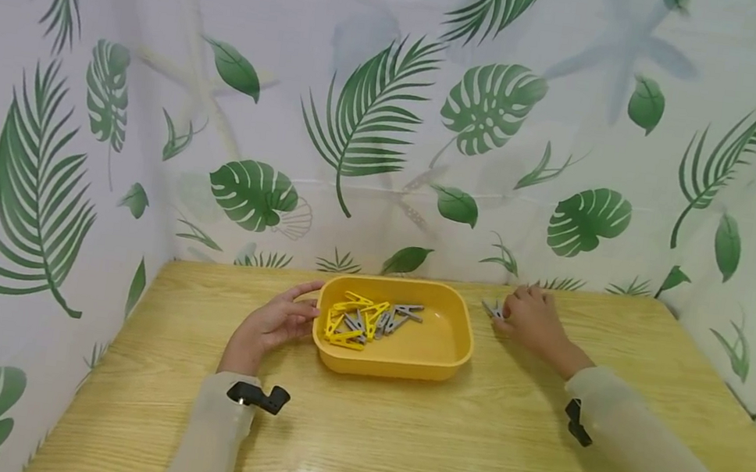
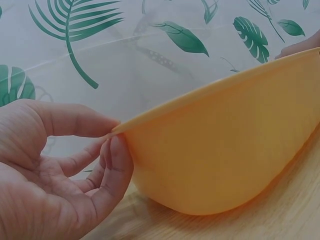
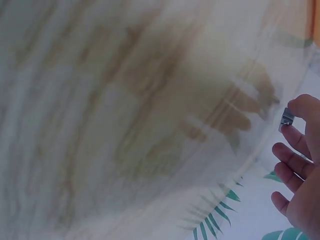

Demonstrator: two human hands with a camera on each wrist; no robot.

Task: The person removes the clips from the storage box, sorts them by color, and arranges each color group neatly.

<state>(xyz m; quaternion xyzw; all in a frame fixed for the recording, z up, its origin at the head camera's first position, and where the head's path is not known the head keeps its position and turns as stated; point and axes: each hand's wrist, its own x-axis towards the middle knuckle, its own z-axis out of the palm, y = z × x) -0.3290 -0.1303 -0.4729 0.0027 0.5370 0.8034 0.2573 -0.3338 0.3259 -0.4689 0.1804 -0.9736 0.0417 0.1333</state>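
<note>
A yellow plastic basin [image 1: 390, 367] stands on the table, with yellow clothespins [image 1: 344, 336] and grey clothespins [image 1: 407, 312] piled in its left half. My left hand [image 1: 278, 322] is at the basin's left end. In the left wrist view the thumb [image 2: 80, 120] and fingers pinch the basin's rim. To the right of the basin, apart from it, my right hand [image 1: 537, 324] holds a grey clothespin [image 1: 492, 310] near the table's back edge. The right wrist view shows the clothespin's end [image 3: 286, 118] between thumb and forefinger, the other fingers loosely bent.
The wood-grain table [image 1: 395, 443] reaches back to a white wall covering [image 1: 377, 244] printed with green leaves. The same covering stands along both sides. A black wrist camera [image 1: 259, 396] sits on the left sleeve, another [image 1: 578, 423] on the right.
</note>
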